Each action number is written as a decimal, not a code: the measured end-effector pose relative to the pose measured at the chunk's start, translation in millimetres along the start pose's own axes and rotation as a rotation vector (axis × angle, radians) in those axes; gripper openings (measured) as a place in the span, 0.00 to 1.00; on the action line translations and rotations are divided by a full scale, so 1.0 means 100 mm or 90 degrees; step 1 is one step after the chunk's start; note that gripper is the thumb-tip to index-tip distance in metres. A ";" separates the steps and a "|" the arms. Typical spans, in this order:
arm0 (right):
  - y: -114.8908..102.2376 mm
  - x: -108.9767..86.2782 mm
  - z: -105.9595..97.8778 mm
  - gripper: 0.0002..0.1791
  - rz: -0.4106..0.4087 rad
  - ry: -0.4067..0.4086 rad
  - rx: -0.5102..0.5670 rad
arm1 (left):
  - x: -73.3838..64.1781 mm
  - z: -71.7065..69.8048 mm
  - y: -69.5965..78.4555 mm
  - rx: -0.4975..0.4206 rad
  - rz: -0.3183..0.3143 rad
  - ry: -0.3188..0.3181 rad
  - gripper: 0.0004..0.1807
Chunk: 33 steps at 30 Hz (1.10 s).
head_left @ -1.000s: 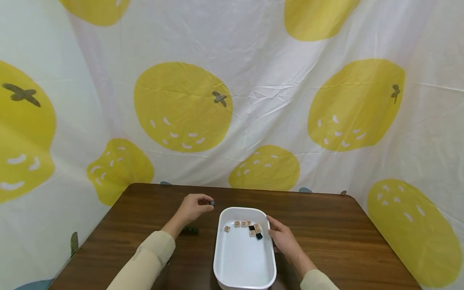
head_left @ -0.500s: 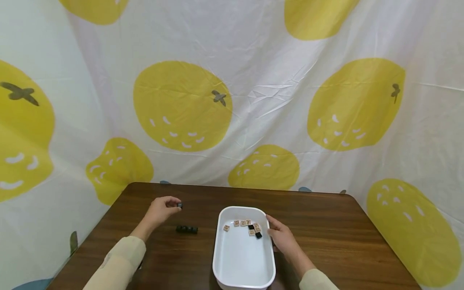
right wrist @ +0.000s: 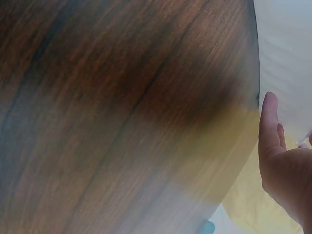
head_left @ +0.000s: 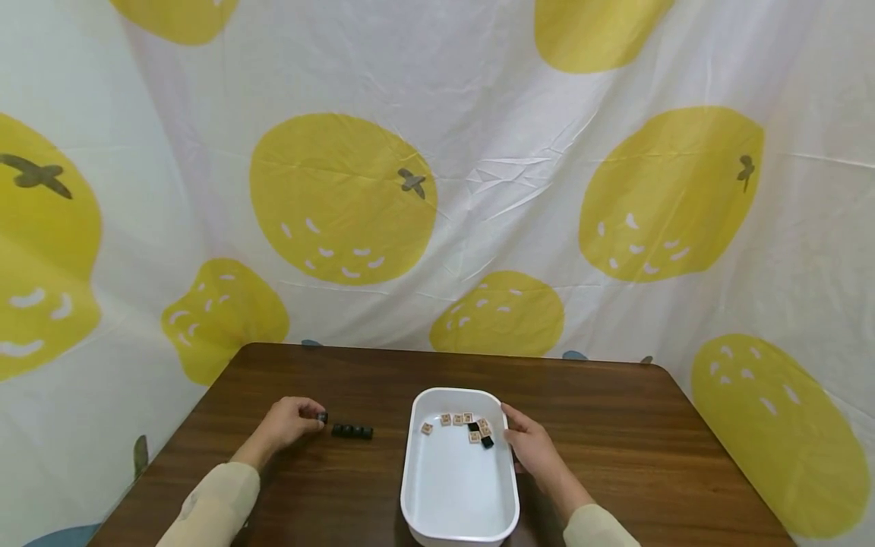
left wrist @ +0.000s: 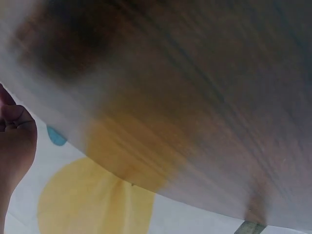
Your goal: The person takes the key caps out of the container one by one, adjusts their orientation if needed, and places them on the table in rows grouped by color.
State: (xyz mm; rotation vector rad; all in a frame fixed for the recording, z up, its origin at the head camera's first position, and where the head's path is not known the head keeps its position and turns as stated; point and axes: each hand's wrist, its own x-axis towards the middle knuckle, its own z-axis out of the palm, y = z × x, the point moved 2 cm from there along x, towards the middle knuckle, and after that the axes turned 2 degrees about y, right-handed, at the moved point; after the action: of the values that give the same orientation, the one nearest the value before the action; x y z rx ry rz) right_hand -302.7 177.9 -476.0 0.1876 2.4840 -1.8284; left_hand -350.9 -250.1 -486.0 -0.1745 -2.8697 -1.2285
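Block [head_left: 323, 417] in left hand [head_left: 290, 422]; four-block row [head_left: 352, 431] beside

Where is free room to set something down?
Free: the table between right hand and right edge; near half of the white tray. Crowded: its far end, with tan tiles and black pieces; around the left hand and black row.

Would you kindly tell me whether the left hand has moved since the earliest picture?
Yes, leftward: the left hand is now left of the row of black cubes, farther from the white tub.
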 end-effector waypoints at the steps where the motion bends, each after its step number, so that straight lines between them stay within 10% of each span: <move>1: 0.00 0.00 0.00 0.28 0.001 0.000 -0.001 | 0.00 0.01 -0.01 0.002 0.001 -0.004 0.09; 33: -0.03 -0.03 0.01 0.28 -0.007 0.011 0.006 | -0.02 0.14 -0.02 0.003 0.014 -0.041 0.15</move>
State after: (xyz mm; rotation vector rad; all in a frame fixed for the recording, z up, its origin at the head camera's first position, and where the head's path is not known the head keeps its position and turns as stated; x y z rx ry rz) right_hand -300.2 176.3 -473.0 0.1915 2.4921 -1.8506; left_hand -348.3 -241.9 -497.4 -0.2482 -2.9158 -1.2352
